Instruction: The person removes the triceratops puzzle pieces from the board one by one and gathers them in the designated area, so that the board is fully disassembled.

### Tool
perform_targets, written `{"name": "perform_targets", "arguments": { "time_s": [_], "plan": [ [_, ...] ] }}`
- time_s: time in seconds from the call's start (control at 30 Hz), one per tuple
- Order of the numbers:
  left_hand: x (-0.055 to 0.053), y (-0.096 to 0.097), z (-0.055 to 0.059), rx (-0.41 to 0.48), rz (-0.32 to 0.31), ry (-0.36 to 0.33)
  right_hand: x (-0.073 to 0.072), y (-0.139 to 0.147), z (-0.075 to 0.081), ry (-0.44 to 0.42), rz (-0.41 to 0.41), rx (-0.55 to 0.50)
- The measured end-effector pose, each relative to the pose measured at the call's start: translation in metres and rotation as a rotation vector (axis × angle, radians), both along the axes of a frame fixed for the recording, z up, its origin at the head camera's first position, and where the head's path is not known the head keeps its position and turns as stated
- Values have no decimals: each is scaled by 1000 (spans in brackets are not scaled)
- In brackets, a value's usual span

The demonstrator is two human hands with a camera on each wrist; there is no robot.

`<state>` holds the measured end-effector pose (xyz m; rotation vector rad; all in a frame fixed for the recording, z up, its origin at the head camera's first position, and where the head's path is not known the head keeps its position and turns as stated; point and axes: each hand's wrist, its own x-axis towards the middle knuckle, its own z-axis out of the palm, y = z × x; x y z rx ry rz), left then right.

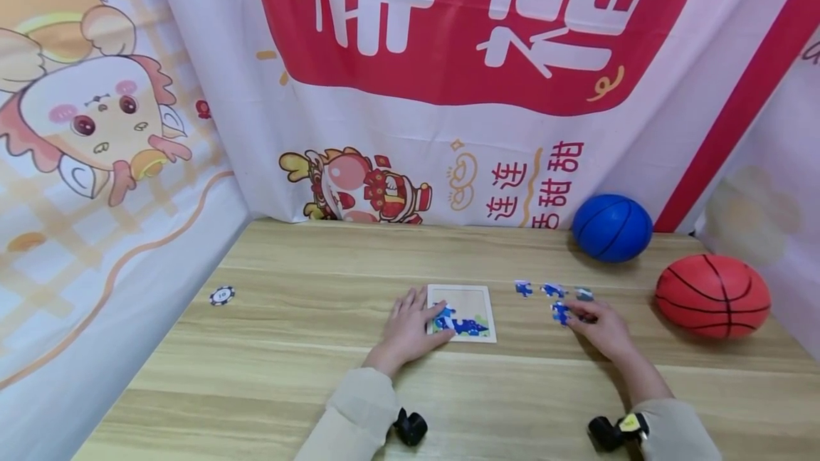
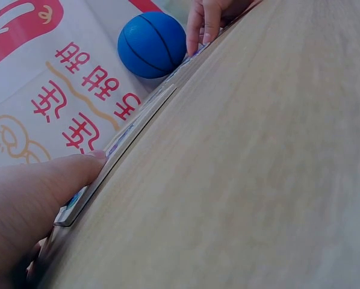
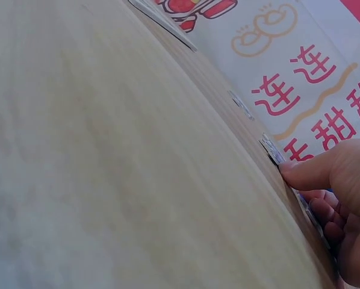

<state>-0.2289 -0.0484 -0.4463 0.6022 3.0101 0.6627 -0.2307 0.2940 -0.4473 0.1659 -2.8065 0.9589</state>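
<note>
jigsaw work, looks like the piece-picking step. right hand (image 1: 602, 331) is at the loose pieces right of the puzzle tray (image 1: 472, 300), thumb and fingertips pinching the edge of a blue piece (image 1: 559, 314); it seems to be at or near the tabletop (image 1: 269, 368), can't tell if it's lifted clear. left hand (image 1: 407, 328) isn't grasping: fingers spread over the tray's left edge, thumb lying across its lower left, probably steadying it.

tray is on the tabletop between the hands, part-filled: fitted pieces (image 1: 470, 327) along the bottom and up the left, upper right bare. three other loose pieces lie beyond the pinched one: left piece (image 1: 523, 289), middle piece (image 1: 552, 291), right piece (image 1: 584, 293), the last just by the right fingers.

next move, my guess: bring the blue piece over to the tray, turn it to match the fitted ones, press it in while the left hand keeps the tray from sliding. a wrong turn could jam it or nudge neighbours.

views: only head gives the tray layout, plus red ball (image 1: 712, 296) and poker chip (image 1: 222, 295). left wrist gets the tray edge-on, picture unreadable, blue ball (image 2: 152, 45) behind. right wrist shows the thumb against the piece's edge and other fingers curled, hard to read from head.
</note>
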Motion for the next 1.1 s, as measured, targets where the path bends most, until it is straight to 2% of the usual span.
{"name": "perform_targets", "arguments": {
  "time_s": [0.43, 0.73, 0.97, 1.1],
  "plan": [
    [1, 0, 1, -3, -2, -4, 1, -2, 6, -93, -14, 2],
    [1, -1, 2, 4, -4, 1, 0, -2, 8, -99, 0, 3],
    [3, -2, 1, 5, -13, 11, 1, -2, 17, -214, 18, -63],
    [3, -2, 1, 5, -12, 13, 2, 0, 24, -238, 31, -84]
  ]
}}
